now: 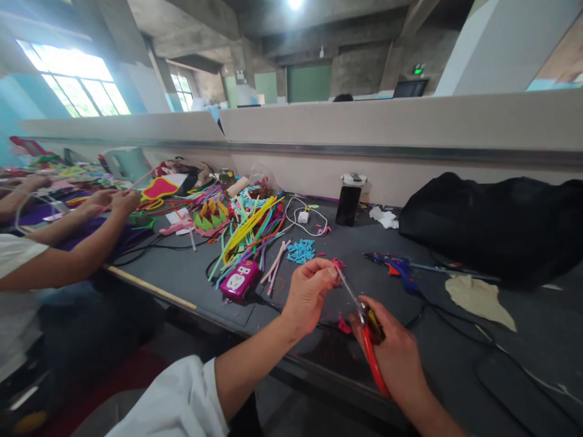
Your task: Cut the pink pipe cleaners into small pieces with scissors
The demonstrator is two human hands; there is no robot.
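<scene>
Concrete hall, windows far left, long partition behind the bench. Dark grey worktop [455, 340] runs the full width.

Surroundings, big to small:
- black bag [492, 224] slumped at right, against the partition
- co-worker's hands [122, 200] at far left, busy over their own coloured bits, well apart from this person's
- pile of coloured fuzzy stems [248, 230] left of centre, mostly yellow, green and purple
- beige sheet [478, 298] lying flat near the bag
- blue glue gun [396, 266] lying on its side, cord trailing right
- black bottle [348, 201] upright at the back, white cap
- magenta power strip [239, 280] at the near edge of the pile
- light blue scraps [301, 250] just above the left hand

Work items:
- scissors [359, 306]: bright red handles, thin metal blades. Held over the worktop's front edge, blades angled up-left, tips at the pink scrap. Can't tell how far the blades gape.
- pink scrap [337, 263]: small, deep pink, ragged edge, held in the air just above the worktop. More pink crumbs lie below it.

Hands:
- right hand [396, 352]: comes in from lower right, back of hand up, fingers wrapped tight round the scissor handles.
- left hand [308, 294]: forearm in from lower left, white sleeve, wrist bent, thumb and forefinger pinched together on the pink scrap, other fingers curled under.
</scene>
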